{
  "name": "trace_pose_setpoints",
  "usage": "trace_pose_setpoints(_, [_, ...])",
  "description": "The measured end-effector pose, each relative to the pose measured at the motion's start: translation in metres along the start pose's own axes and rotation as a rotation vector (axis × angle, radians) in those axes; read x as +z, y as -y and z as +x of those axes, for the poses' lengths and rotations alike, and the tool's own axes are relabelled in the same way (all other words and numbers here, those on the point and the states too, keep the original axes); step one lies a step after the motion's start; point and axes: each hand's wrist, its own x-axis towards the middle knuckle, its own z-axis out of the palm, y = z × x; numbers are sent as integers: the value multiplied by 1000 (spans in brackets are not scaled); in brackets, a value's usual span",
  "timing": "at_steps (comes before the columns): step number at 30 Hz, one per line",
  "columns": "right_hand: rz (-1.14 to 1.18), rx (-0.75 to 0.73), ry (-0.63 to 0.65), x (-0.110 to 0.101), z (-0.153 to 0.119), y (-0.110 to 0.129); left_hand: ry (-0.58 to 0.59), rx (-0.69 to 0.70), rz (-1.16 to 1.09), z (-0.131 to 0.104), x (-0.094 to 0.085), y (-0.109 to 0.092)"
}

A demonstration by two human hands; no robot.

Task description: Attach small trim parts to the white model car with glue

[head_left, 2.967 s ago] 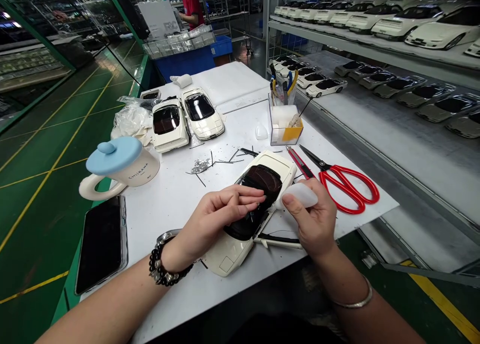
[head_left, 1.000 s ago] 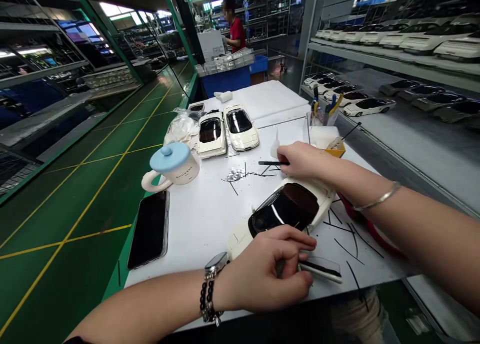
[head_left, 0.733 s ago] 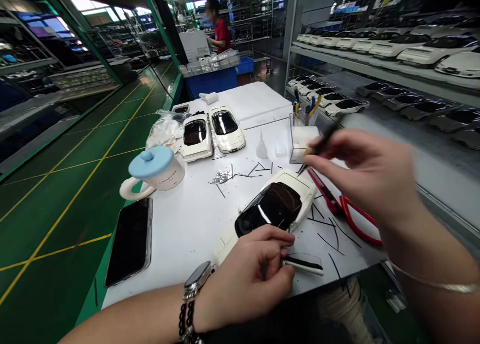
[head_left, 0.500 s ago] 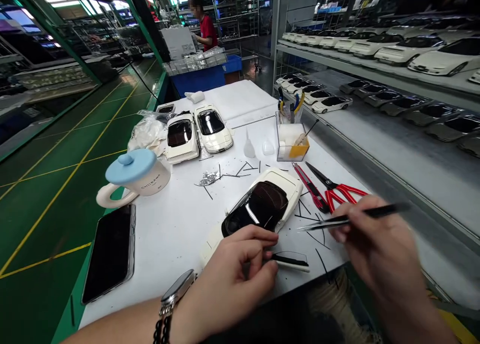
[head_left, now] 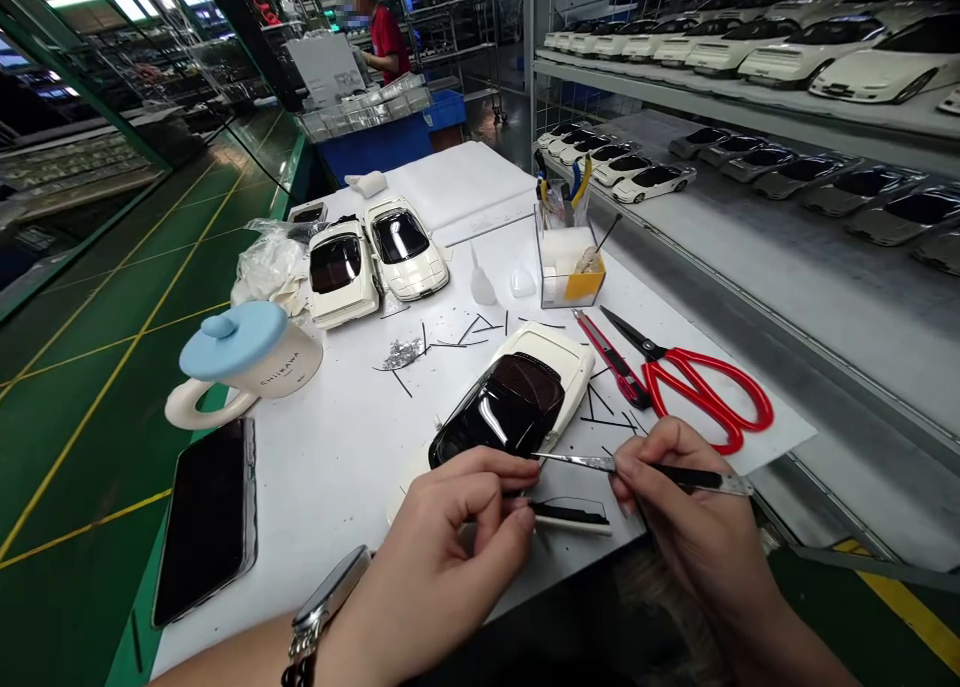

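A white model car (head_left: 517, 397) with a dark roof and windows lies on the white work surface. Beside its near side, my left hand (head_left: 457, 547) is closed, fingers pinching a small white part with a black strip and clear window (head_left: 574, 515). My right hand (head_left: 690, 507) grips metal tweezers (head_left: 589, 460) with a dark handle; their tips reach close to the car's side, by my left fingertips. Whether the tips hold anything is too small to tell. Thin black strips (head_left: 600, 407) are scattered right of the car and behind it.
Red-handled scissors (head_left: 705, 392) and a red cutter (head_left: 615, 362) lie at right. Behind stand a clear tool box (head_left: 570, 272), a small bottle (head_left: 482, 282) and two model cars (head_left: 405, 252). A lidded mug (head_left: 262, 357) and phone (head_left: 206, 517) are left. A person (head_left: 384, 37) works beyond.
The tweezers in my right hand have moved left, their tips now by the car and my left fingertips. My left hand keeps its pinch. The view has shifted slightly.
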Motion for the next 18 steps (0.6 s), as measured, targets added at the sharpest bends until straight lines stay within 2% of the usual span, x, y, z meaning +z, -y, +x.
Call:
trace_pose_setpoints(12, [-22,-104,38,-2,0,-4,-27,86,61,2,1,-3])
trace_pose_setpoints(15, [-106,-167,24,-1,-1,-5,-92,227,267,-1,0,-4])
trace_pose_setpoints(18, [-185,-231,13,0,-2,-6,-174,426,601,-4,1,-2])
